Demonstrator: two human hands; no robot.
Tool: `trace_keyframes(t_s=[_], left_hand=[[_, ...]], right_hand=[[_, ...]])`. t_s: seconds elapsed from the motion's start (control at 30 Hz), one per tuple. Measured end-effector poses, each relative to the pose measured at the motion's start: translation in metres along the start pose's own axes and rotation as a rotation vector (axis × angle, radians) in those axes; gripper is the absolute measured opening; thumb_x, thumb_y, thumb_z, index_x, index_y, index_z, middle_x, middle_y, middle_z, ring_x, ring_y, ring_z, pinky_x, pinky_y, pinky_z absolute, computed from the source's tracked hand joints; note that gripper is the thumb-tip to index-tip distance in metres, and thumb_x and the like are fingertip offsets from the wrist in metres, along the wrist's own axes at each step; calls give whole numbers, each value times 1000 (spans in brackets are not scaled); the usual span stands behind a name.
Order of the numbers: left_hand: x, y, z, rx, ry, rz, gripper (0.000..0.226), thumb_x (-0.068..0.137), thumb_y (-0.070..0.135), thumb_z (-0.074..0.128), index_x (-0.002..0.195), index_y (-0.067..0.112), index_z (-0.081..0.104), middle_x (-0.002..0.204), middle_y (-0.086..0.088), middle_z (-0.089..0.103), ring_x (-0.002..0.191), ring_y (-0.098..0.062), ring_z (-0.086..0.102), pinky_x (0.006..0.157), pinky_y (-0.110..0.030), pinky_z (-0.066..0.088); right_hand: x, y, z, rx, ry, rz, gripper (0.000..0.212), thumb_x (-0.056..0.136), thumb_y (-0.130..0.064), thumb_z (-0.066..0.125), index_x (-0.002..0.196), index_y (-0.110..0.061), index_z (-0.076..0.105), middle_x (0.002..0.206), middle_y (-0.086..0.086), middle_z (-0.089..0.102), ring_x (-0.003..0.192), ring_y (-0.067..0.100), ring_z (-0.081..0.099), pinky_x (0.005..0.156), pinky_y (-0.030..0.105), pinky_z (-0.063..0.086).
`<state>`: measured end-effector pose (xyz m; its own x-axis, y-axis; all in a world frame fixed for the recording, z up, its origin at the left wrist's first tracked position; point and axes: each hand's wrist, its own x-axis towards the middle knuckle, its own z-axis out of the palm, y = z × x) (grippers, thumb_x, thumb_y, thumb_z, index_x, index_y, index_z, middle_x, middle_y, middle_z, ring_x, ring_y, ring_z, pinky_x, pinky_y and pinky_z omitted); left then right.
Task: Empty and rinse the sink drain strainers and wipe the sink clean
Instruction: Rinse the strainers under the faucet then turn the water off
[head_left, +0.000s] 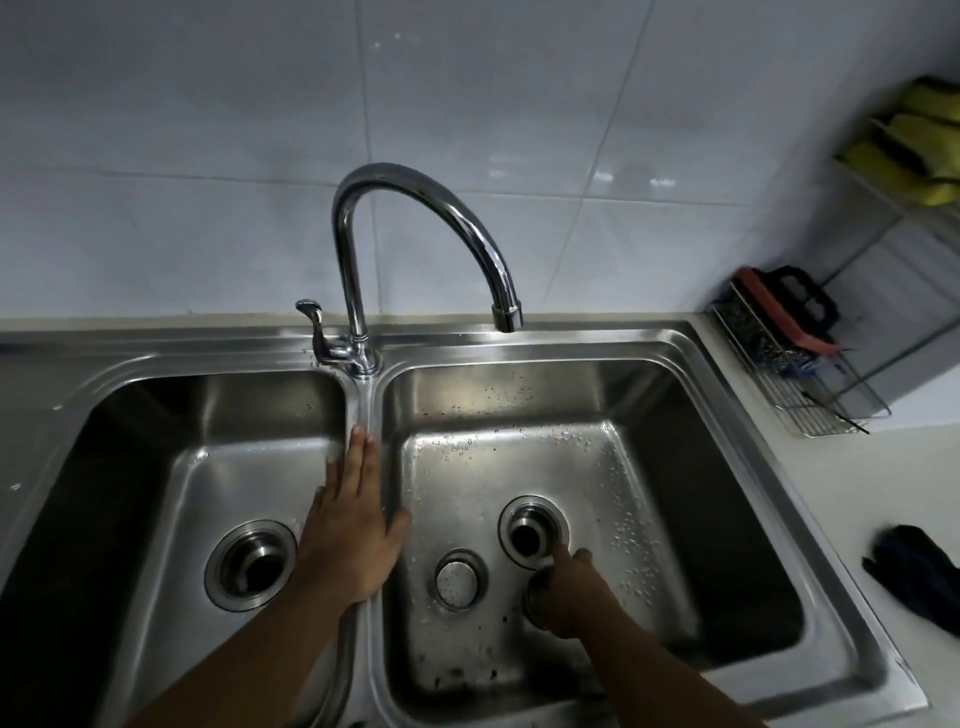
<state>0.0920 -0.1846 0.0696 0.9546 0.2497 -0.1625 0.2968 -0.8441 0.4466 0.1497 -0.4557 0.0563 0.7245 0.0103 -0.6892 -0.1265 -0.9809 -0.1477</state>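
Observation:
A stainless double sink (737, 410) fills the view. My left hand (353, 525) rests flat, fingers straight, on the divider between the two basins. My right hand (569, 597) is down in the right basin, gripping a round metal strainer (535, 592) just below the open right drain (532, 530). A second round metal strainer piece (457, 578) lies on the right basin's floor, left of that drain. The left drain (252, 564) is open and dark. Water drops dot the right basin.
The chrome faucet (415, 208) arches over the right basin, no water running, its lever (311, 312) behind the divider. A wire rack (800, 379) with a red and black brush stands at right. A dark cloth (919, 577) lies on the right counter. Yellow cloths (914, 140) hang above.

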Motion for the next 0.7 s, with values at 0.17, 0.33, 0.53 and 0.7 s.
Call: trace_keyframes(t_s=[0.17, 0.33, 0.53, 0.7], left_hand=[[3, 2, -1, 22, -10, 12, 95, 94, 54, 39, 153, 18, -26, 156, 7, -41, 152, -25, -17, 124, -48, 14], [2, 6, -5, 24, -30, 3, 94, 96, 47, 43, 154, 15, -24, 156, 4, -41, 152, -26, -16, 124, -48, 13], [1, 10, -9, 16, -40, -14, 94, 96, 43, 46, 154, 16, -22, 157, 4, -40, 153, -26, -11, 124, -47, 13], [0, 14, -12, 3, -51, -23, 94, 96, 42, 47, 154, 16, -23, 157, 4, -40, 153, -26, -11, 124, -46, 13]], right_hand=[[5, 0, 8, 8, -70, -16, 72, 90, -33, 64, 151, -13, 31, 144, 14, 41, 131, 32, 48, 107, 40, 46], [9, -6, 11, 8, -143, -60, 78, 86, -38, 60, 151, -8, 29, 150, 18, 38, 135, 35, 44, 109, 38, 42], [9, -22, 24, -103, -91, -76, 66, 90, -25, 62, 148, -17, 31, 152, 11, 29, 133, 36, 43, 106, 42, 43], [12, -23, 31, -101, -86, -56, 64, 89, -25, 64, 144, -14, 35, 147, 10, 34, 132, 33, 46, 106, 40, 45]])
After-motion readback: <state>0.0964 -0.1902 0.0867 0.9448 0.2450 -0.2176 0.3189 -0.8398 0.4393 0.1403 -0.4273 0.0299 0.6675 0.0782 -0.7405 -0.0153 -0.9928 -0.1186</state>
